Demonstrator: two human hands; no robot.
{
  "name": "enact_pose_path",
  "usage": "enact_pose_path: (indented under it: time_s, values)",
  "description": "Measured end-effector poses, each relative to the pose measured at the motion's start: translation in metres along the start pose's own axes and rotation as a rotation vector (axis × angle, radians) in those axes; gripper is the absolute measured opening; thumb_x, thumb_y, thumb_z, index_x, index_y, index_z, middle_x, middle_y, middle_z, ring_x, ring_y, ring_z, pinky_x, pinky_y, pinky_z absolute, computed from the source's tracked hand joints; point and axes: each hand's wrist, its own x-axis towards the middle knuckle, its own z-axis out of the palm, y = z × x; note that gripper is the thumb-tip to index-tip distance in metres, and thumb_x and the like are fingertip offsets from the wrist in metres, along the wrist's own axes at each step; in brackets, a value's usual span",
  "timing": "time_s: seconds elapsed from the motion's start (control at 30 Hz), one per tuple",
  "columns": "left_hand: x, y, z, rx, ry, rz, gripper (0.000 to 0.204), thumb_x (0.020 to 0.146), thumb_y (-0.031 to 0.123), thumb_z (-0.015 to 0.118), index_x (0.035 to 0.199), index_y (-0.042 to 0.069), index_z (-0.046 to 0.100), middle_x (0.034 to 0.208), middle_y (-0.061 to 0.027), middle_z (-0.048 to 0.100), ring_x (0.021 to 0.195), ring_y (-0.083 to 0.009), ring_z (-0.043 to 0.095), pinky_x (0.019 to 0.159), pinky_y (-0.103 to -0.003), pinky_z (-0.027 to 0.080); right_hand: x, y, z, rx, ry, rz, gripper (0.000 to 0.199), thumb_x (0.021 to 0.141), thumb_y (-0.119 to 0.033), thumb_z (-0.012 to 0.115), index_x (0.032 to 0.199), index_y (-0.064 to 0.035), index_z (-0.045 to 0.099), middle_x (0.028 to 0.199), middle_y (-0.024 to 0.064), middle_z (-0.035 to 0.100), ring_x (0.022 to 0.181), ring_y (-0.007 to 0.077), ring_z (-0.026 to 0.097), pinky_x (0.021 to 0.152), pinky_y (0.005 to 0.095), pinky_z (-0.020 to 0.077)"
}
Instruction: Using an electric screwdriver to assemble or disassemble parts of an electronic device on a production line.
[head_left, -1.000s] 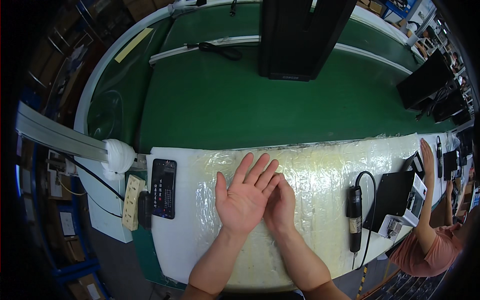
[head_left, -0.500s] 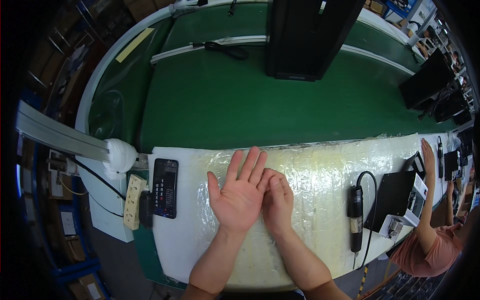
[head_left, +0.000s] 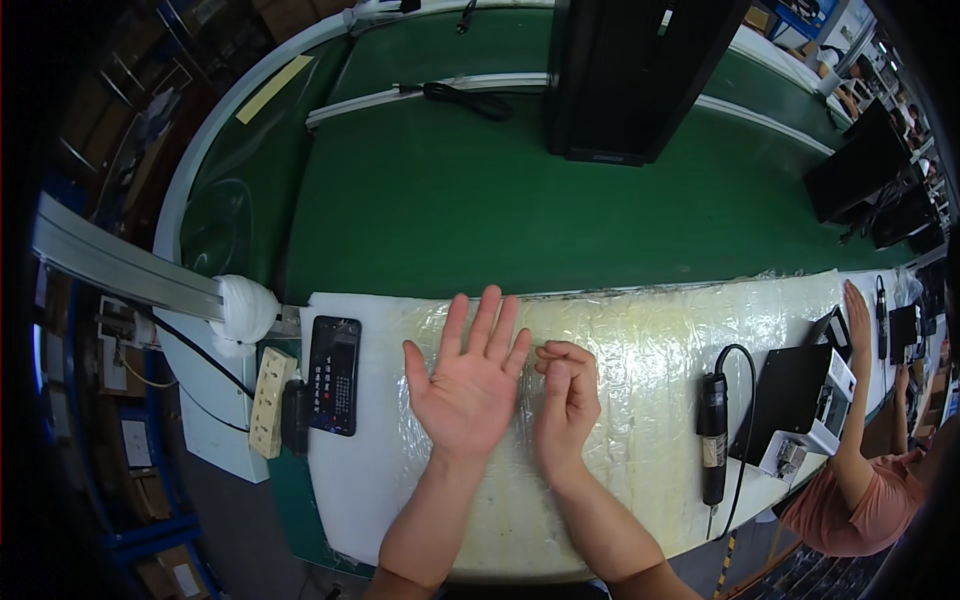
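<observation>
To my left, a cream power strip sits beside a dark phone that lies on the white, film-covered surface. Over the film, I hold my left hand palm up, fingers released and spread. Just beside it, apart, my right hand has its fingers loosely clenched. Farther right is a black corded screwdriver, near a black panel.

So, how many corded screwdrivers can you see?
2: one black screwdriver to the right of the person's right hand; what looks like another screwdriver at far right. More may be hidden.
</observation>
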Motion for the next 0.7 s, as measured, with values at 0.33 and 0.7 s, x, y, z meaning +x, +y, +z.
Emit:
enact_pose_path:
  time_s: [0.33, 0.7]
  values:
    - [-0.002, -0.001, -0.005, -0.009, -0.031, -0.039, 0.068, 0.093, 0.061, 0.031, 0.139, 0.011, 0.042, 0.151, -0.0175, 0.027, 0.142, -0.0345, 0.017, 0.113, -0.051, 0.016, 0.002, -0.019, 0.013, 0.277, 0.150, 0.166, 0.021, 0.099, -0.009, 0.044, 0.113, 0.0032, 0.054, 0.115, 0.0119, 0.056, 0.100, 0.0178, 0.059, 0.084, 0.0296, 0.0495]
    - [-0.002, -0.001, -0.015, 0.043, -0.064, -0.078, 0.051, 0.097, 0.045, 0.034, 0.128, 0.008, 0.051, 0.127, -0.0161, 0.053, 0.119, -0.0338, 0.047, 0.103, -0.047, 0.033, -0.002, -0.017, 0.007, 0.252, -0.051, 0.312, 0.026, 0.099, -0.013, 0.046, 0.115, 0.0032, 0.058, 0.106, 0.0094, 0.063, 0.097, 0.0133, 0.057, 0.086, 0.0256, 0.0461]
